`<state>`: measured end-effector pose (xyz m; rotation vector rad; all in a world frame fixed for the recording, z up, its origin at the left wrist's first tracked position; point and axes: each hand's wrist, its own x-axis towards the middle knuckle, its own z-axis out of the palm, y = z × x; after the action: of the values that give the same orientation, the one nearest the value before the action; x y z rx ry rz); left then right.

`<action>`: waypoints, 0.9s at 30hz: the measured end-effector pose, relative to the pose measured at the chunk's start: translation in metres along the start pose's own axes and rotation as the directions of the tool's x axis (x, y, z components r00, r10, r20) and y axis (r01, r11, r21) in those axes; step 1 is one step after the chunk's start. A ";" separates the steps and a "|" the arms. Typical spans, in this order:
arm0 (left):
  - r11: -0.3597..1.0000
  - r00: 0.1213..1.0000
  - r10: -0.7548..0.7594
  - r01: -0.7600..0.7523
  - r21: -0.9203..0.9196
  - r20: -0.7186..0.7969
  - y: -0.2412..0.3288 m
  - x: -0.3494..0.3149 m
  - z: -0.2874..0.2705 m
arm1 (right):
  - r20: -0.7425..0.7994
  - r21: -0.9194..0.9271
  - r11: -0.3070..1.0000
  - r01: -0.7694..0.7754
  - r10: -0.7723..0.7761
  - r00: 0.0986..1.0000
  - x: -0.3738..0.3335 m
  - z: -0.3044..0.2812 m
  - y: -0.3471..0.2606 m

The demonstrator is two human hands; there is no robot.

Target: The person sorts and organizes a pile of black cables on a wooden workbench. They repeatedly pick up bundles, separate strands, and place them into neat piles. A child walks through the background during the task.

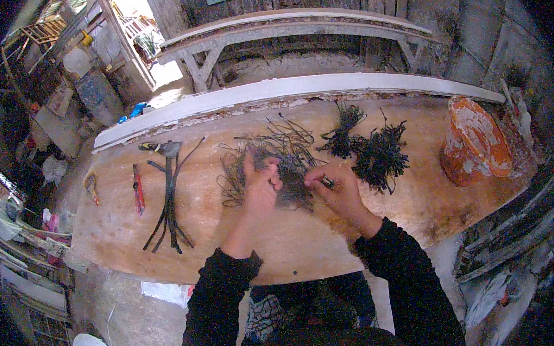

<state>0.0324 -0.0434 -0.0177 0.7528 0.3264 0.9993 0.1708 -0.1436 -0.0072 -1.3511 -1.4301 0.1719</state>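
Note:
A loose tangle of thin black strands (235, 160), like cord or thin wire, lies on the wooden tabletop (263, 250) in front of me. My left hand (262, 183) is over its near side, slightly smeared by motion, fingers curled; what they hold, if anything, I cannot make out. To its right, my right hand (341, 191) is closed, thumb and fingers pinched together around a short dark strand (327, 182). Between the hands is a dark blur of strands. Beyond my right hand sit two bunched black bundles, the larger bundle (381, 157) and a smaller bundle (345, 127).
Long black strips (171, 192) lie left of the tangle, beside a red-handled tool (138, 189) and a small brush-like item (92, 186). An orange, plaster-smeared bucket (478, 141) lies tipped at the right. A long white board (297, 88) lines the far edge.

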 end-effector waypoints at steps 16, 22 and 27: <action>0.946 0.939 -0.322 0.312 0.091 0.121 -0.005 -0.016 0.015 | 0.185 -0.015 0.987 0.157 -0.152 0.971 -0.010 0.007 -0.016; 0.968 0.979 -0.191 0.176 0.176 0.066 -0.006 -0.008 0.006 | 0.099 -0.022 0.992 0.121 -0.118 0.988 -0.007 0.003 -0.015; 0.991 0.990 -0.128 0.126 0.041 0.053 0.004 -0.005 0.010 | -0.076 -0.093 0.971 -0.221 0.215 0.974 0.012 -0.017 0.007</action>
<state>0.0327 -0.0502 -0.0081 0.7834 0.3411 0.8529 0.1908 -0.1410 0.0010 -1.5832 -1.2476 0.1991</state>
